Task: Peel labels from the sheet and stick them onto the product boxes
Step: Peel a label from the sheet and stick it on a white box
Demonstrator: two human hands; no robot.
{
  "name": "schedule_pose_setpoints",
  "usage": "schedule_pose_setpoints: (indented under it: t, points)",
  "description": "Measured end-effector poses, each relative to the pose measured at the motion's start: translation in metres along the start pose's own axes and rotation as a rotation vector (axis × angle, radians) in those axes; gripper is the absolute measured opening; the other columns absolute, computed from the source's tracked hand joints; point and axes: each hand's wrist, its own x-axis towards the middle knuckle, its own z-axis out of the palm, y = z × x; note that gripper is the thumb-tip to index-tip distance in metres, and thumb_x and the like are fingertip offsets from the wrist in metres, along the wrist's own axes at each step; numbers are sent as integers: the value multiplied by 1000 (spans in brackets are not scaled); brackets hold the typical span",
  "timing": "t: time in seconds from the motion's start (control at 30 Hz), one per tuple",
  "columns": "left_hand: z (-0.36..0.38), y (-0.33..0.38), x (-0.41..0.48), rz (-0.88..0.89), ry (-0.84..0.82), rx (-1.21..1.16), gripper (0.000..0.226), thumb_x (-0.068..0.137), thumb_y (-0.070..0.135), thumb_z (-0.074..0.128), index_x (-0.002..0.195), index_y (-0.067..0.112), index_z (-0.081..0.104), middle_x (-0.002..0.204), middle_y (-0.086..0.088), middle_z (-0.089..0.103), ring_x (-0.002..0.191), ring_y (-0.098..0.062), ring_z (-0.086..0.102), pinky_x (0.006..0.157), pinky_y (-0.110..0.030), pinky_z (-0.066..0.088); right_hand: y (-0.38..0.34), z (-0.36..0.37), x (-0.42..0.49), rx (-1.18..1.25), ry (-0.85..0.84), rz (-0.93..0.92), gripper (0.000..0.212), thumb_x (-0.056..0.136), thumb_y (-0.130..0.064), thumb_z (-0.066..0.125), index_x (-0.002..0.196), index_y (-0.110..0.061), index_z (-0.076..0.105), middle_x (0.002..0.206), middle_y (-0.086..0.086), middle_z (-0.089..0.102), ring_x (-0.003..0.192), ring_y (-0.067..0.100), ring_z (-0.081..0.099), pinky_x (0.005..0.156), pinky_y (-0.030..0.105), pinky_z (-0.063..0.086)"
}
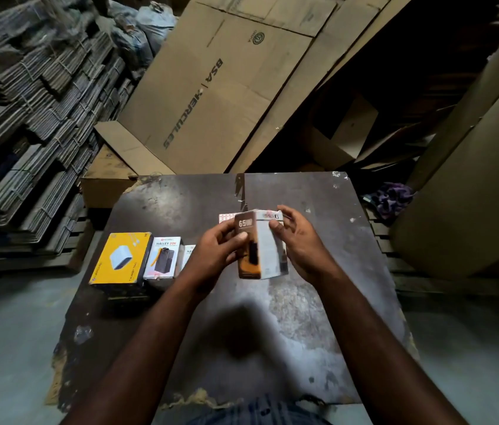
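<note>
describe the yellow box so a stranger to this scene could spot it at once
Find the dark, scuffed table in front of the flattened cardboard cartons. A row of product boxes sits near its left edge, left of the left hand gripping a brown-and-white box. The yellow box is leftmost and the only yellow one; its neighbour is a white Halley 20K box.

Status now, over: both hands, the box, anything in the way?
Left hand grips the box, right hand pinches its top edge. Box held up over the table. Label sheet behind it, partly hidden. Nothing blocks.
</note>
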Motion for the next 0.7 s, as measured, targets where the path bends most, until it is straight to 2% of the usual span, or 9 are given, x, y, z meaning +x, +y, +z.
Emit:
schedule_pose_setpoints:
  t: [0.1, 0.17, 0.23, 0.33, 0.43, 0.5, 0.57, 0.63, 0.7]
  points:
    - [9, -12, 4, 47, 146, 84, 32, 95, -5, 55, 118, 15, 63, 109, -5, 73, 100, -18, 69, 82, -28, 60, 13, 5, -1, -229, 190, 0, 29, 102, -30, 52, 129, -20, 50, 128, 4, 61, 107, 10, 60, 84, 27, 51]
    - [14, -21, 7, 73, 164, 142, 33, 93, -4, 59, 123, 8, 63, 114, -10, 72, 101, -19, 69, 83, -29, 59, 18, 8, -5, -198, 137, 38, 36, 101, -45, 48, 126, -19, 53, 120, 2, 66, 103, 12, 64, 78, 25, 50]
    - [16, -29, 10, 88, 167, 165, 32, 91, -1, 64, 122, 7, 65, 115, -7, 72, 104, -17, 69, 85, -29, 58, 25, 6, -7, -135, 14, 67, 48, 97, -53, 51, 129, -17, 56, 115, 5, 70, 103, 18, 69, 81, 28, 55]
    - [20, -34, 12, 43, 133, 116, 26, 95, 0, 59, 119, 8, 67, 114, -4, 71, 103, -14, 68, 82, -25, 58, 36, -5, -9, -97, -49, 46, 52, 85, -43, 74, 127, -15, 61, 113, 11, 72, 106, 28, 69, 89, 43, 57]
    - [17, -44, 18, -14, 95, 141, 31, 91, -4, 63, 116, 14, 68, 113, -6, 70, 104, -17, 67, 81, -23, 57, 40, -18, -9, 17, -28, 102, 49, 82, -29, 78, 124, -8, 62, 113, 16, 72, 104, 34, 70, 95, 54, 54]
    - [18, -51, 24, -65, 104, 227, 35, 88, 5, 71, 116, 24, 65, 119, -2, 66, 111, -18, 64, 86, -30, 55, 38, -25, -9, 98, -30, 134, 36, 90, -19, 70, 122, -4, 64, 114, 19, 72, 103, 36, 70, 96, 56, 53]
    - [23, -55, 27, -176, 122, 221, 42, 86, 18, 75, 124, 25, 57, 123, -3, 63, 112, -18, 63, 87, -38, 56, 37, -30, -8, 142, 0, 175, 34, 94, -21, 65, 122, -2, 64, 114, 19, 72, 104, 38, 69, 96, 56, 53]
    - [31, -54, 30, -299, 97, 134, 46, 87, 27, 75, 127, 20, 54, 118, -7, 68, 101, -19, 70, 80, -44, 60, 36, -33, -7, 205, 28, 218, 35, 97, -24, 60, 122, -1, 63, 113, 20, 72, 103, 37, 70, 91, 51, 57]
    - [41, -50, 31, -366, 26, 134, 37, 92, 34, 68, 124, 18, 59, 112, -7, 71, 91, -21, 72, 74, -46, 61, 35, -35, -5, 251, 42, 236, 32, 99, -25, 56, 119, -3, 65, 112, 19, 73, 100, 35, 71, 86, 45, 60]
